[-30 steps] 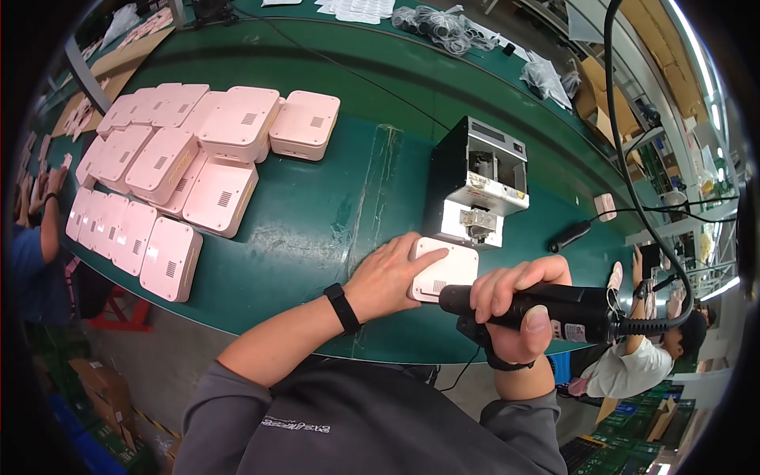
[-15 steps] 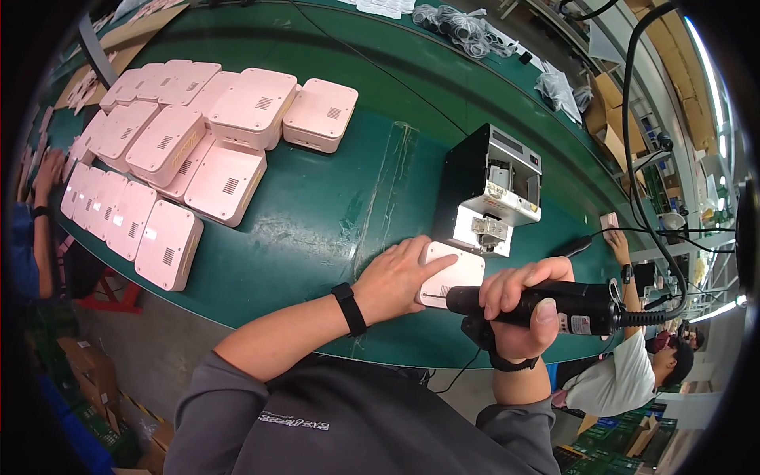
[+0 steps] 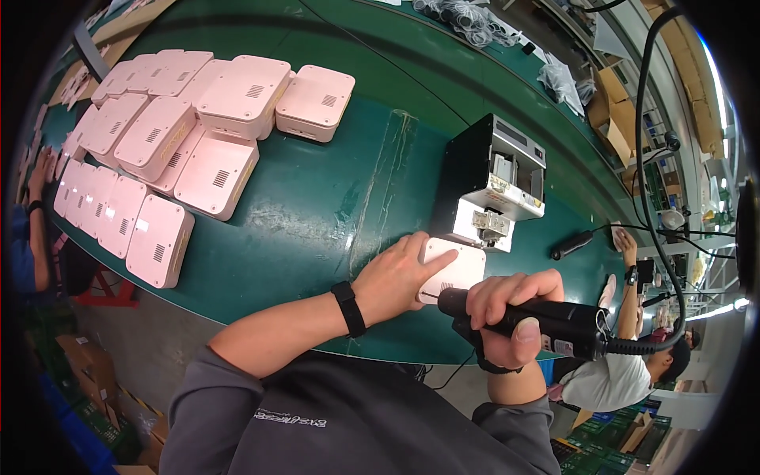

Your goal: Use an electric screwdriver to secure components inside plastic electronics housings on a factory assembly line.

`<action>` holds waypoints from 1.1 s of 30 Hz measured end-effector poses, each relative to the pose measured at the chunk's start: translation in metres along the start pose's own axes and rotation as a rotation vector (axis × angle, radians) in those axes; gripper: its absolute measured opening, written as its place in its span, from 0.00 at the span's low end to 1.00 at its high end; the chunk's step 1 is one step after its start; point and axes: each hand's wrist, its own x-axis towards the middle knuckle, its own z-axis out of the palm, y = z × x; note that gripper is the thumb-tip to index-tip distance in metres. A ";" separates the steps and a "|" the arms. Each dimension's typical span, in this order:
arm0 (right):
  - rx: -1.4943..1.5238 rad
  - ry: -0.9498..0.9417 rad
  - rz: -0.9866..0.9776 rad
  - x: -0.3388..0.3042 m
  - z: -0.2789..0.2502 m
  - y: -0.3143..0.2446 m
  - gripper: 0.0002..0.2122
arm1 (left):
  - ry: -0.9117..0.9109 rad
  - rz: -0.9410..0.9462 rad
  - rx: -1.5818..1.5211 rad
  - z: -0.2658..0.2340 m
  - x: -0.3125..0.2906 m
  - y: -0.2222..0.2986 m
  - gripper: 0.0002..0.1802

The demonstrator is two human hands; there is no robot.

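Note:
A small pale pink plastic box (image 3: 465,265) with rounded corners and a slotted vent lies on the green worktable. My left hand (image 3: 389,277) grips it from its left side, one finger lying across the top face. In my right hand (image 3: 514,317) is a black electric screwdriver (image 3: 574,323), its fingers wrapped round the body. The thin bit meets the box at its near left corner; whether a screw sits under it cannot be made out. Behind the box stands a black and silver screw feeder (image 3: 518,190).
Several pink boxes (image 3: 229,170) sit in rows and stacks at the left. Another black screwdriver (image 3: 571,245) lies beyond my right hand. A black cable (image 3: 643,158) loops down at the right. Co-workers' hands are at both sides, one at the far left (image 3: 39,170).
The screwdriver's rear end has swung down and slightly left, while its bit stays at the same corner. The whole view has shifted a little. The right co-worker's hand has moved.

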 end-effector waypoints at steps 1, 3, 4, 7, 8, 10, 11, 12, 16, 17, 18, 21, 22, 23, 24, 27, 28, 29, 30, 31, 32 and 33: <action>-0.001 -0.003 -0.003 -0.001 0.000 0.001 0.17 | 0.003 0.002 0.004 0.000 0.000 0.000 0.48; 0.013 0.029 -0.008 -0.004 0.002 0.004 0.18 | 0.003 0.005 0.003 0.001 -0.002 0.000 0.49; 0.022 0.045 -0.012 -0.005 0.003 0.004 0.18 | -0.002 0.006 0.001 0.002 -0.002 0.001 0.49; 0.002 0.022 -0.052 -0.003 0.005 0.005 0.16 | 0.012 -0.006 -0.010 0.001 -0.005 0.003 0.50; -0.010 0.021 -0.069 -0.003 0.006 0.005 0.15 | 0.019 -0.016 -0.027 0.000 -0.005 0.004 0.50; 0.063 0.099 -0.126 0.006 0.001 -0.007 0.14 | 0.027 -0.022 -0.031 -0.007 -0.008 0.005 0.50; 0.133 0.174 -0.172 0.010 -0.006 -0.013 0.13 | -0.017 -0.086 -0.098 -0.016 -0.013 0.005 0.50; 0.142 0.175 -0.181 0.012 -0.013 -0.017 0.13 | -0.062 -0.151 -0.165 -0.027 -0.020 0.005 0.49; 0.104 0.365 -0.279 0.002 -0.047 -0.020 0.12 | -0.156 -0.353 -0.415 -0.066 -0.055 0.004 0.45; 0.031 0.409 -0.248 -0.004 -0.055 -0.013 0.11 | -0.175 -0.418 -0.523 -0.073 -0.062 0.001 0.44; -0.037 0.446 -0.215 -0.010 -0.063 -0.006 0.10 | -0.172 -0.425 -0.504 -0.077 -0.070 0.000 0.44; -0.064 0.540 -0.128 -0.032 -0.084 0.016 0.09 | -0.118 -0.560 -0.953 -0.081 -0.087 -0.008 0.39; -0.087 0.586 -0.085 -0.038 -0.090 0.021 0.08 | -0.112 -0.559 -0.929 -0.082 -0.086 -0.009 0.39; -0.065 0.586 -0.102 -0.042 -0.094 0.026 0.08 | -0.157 -0.700 -1.118 -0.084 -0.083 -0.011 0.38; -0.054 0.591 -0.113 -0.047 -0.099 0.031 0.07 | -0.201 -0.840 -1.307 -0.085 -0.077 -0.014 0.37; -0.023 0.604 -0.149 -0.051 -0.106 0.038 0.06 | -0.242 -0.933 -1.546 -0.083 -0.051 -0.033 0.37; -0.032 0.612 -0.133 -0.050 -0.108 0.038 0.07 | -0.253 -0.894 -1.615 -0.079 -0.037 -0.044 0.37; -0.042 0.616 -0.117 -0.047 -0.109 0.039 0.07 | -0.263 -0.852 -1.684 -0.077 -0.023 -0.054 0.37; -0.054 0.620 -0.098 -0.045 -0.108 0.038 0.07 | -0.264 -0.842 -1.671 -0.074 -0.006 -0.065 0.37; -0.047 0.621 -0.112 -0.042 -0.108 0.037 0.07 | -0.173 -0.792 -1.715 -0.071 0.014 -0.075 0.36; -0.048 0.637 -0.092 -0.041 -0.109 0.037 0.07 | -0.085 -0.743 -1.757 -0.067 0.033 -0.083 0.36; -0.049 0.646 -0.070 -0.039 -0.110 0.037 0.07 | -0.081 -0.736 -1.751 -0.065 0.049 -0.088 0.36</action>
